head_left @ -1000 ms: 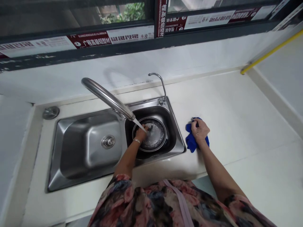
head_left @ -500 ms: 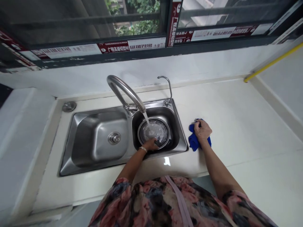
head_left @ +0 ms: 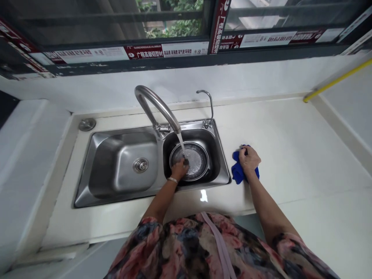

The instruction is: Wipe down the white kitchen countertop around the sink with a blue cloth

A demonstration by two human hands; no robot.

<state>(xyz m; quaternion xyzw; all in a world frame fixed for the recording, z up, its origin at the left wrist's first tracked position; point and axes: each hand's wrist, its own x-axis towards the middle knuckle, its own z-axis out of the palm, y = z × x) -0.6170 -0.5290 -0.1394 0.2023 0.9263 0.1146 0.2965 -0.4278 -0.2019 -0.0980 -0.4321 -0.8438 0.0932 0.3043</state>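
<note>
My left hand [head_left: 179, 169] reaches into the right sink bowl, fingers closed around a small dark object [head_left: 186, 161] whose kind I cannot make out. Below it lies a round metal steamer pan [head_left: 197, 162] with a dotted base, wet and shining. Water runs from the big curved faucet [head_left: 158, 104] into the pan near my fingers. On the counter to the right, my right hand [head_left: 249, 158] is closed and presses on a crumpled blue cloth [head_left: 238, 173]. The cloth's middle is hidden under the hand.
The left sink bowl [head_left: 116, 155] has a drain strainer [head_left: 140, 165]. A thin small faucet [head_left: 210, 106] stands at the sink's back right corner. A round metal cap [head_left: 87, 124] sits at the counter's back left. Behind runs a window ledge; a yellow pipe [head_left: 334, 83] is at right.
My left hand has moved back and to the left across the pan with the dark object. My right hand stays on the blue cloth. The camera view has shifted slightly.
</note>
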